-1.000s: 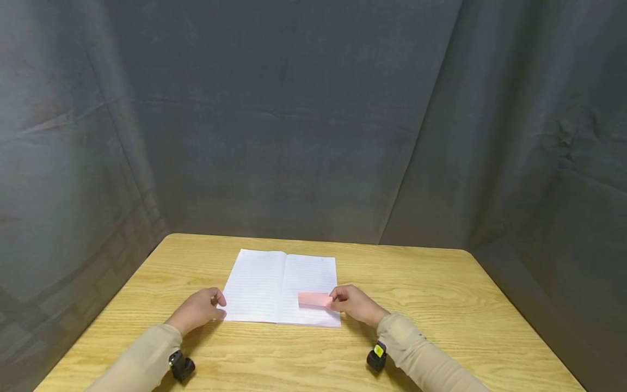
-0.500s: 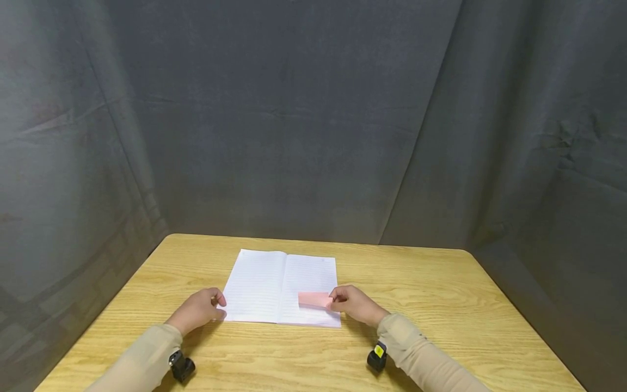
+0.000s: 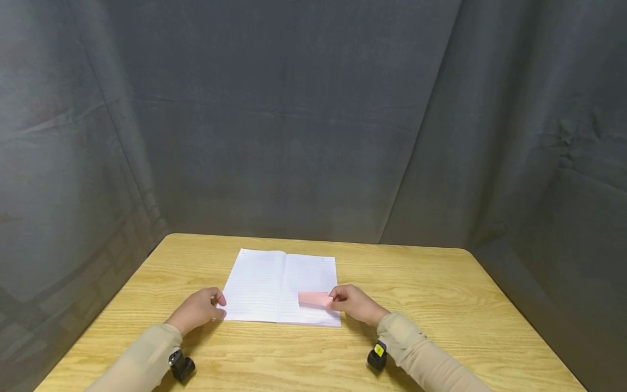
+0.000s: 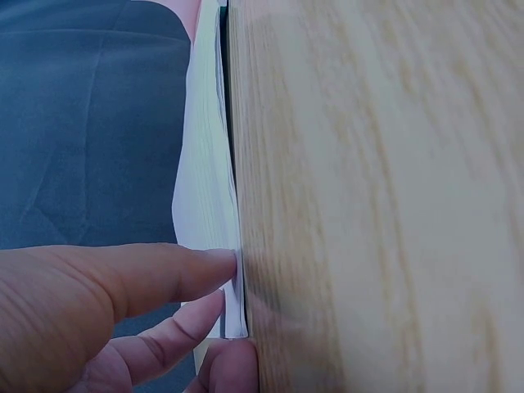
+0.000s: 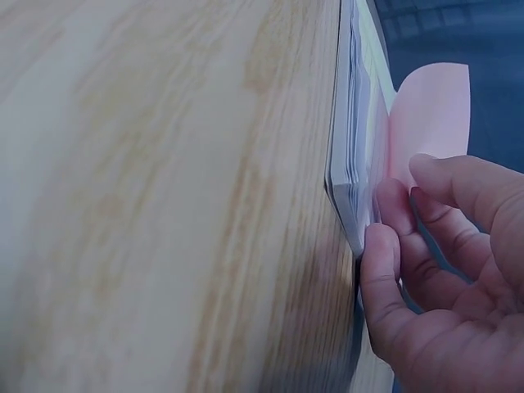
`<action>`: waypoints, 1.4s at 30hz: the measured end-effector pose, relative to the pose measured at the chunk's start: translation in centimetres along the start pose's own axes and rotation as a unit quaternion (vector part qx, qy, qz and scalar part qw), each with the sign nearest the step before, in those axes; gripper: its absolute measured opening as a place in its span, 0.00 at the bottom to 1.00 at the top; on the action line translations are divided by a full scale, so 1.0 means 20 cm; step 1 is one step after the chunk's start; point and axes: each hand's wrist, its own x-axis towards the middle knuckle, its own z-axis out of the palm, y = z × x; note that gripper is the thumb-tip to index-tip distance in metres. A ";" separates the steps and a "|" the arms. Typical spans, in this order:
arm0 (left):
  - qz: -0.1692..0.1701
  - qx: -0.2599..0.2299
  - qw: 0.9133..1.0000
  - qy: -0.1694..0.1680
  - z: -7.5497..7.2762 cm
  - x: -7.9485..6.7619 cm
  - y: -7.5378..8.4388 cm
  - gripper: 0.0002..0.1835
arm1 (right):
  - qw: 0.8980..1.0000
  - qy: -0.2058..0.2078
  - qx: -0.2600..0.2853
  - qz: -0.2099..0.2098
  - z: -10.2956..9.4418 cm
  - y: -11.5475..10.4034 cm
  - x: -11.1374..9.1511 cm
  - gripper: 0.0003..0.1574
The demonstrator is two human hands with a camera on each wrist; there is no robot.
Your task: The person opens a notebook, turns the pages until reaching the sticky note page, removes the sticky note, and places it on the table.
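An open lined notebook (image 3: 257,286) lies flat on the wooden table. My left hand (image 3: 198,310) is at its left edge near the front corner. In the left wrist view the thumb (image 4: 192,270) and a finger touch the edge of the page, while another fingertip sits just past the corner. A pink paper slip (image 3: 312,299), like a sticky note, stands partly raised over the right page. My right hand (image 3: 360,306) pinches the slip's right end between thumb and finger. In the right wrist view the slip (image 5: 434,110) curves upward from the page, and other fingertips rest by the notebook's edge.
The table (image 3: 431,305) extends on both sides of the notebook and in front of it. Dark grey cloth (image 3: 294,136) hangs behind and at both sides. Each wrist carries a small black camera, such as the right one (image 3: 376,357).
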 end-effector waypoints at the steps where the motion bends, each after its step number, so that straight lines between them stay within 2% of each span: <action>1: 0.000 -0.001 1.000 0.000 0.00 0.00 0.00 0.11 | 1.000 0.001 -0.003 -0.001 0.00 0.00 0.00 0.06; 11: 0.003 0.002 1.000 -0.002 0.01 0.00 0.00 0.11 | 1.000 -0.008 0.003 -0.004 -0.01 -0.16 -0.07 0.05; 20: 0.003 -0.001 1.000 -0.002 0.01 0.00 -0.01 0.11 | 1.000 0.007 -0.012 -0.012 0.01 0.00 -0.01 0.05; 25: 0.001 0.001 1.000 -0.002 0.01 0.00 -0.01 0.11 | 1.000 0.010 -0.016 -0.011 0.01 0.00 0.00 0.05; 28: -0.001 0.004 1.000 -0.003 0.01 0.01 -0.01 0.11 | 0.999 0.010 -0.029 -0.015 0.01 -0.08 -0.04 0.04; 35: -0.001 0.006 1.000 -0.003 0.00 0.01 -0.01 0.11 | 0.999 0.011 -0.030 -0.013 0.01 -0.07 -0.04 0.04; 39: 0.001 0.007 1.000 -0.002 0.00 0.01 -0.01 0.11 | 1.000 0.004 -0.022 -0.014 -0.01 -0.17 -0.08 0.04; 42: 0.001 0.009 1.000 -0.003 0.00 0.00 0.00 0.11 | 1.000 0.000 -0.018 -0.012 -0.01 -0.19 -0.09 0.05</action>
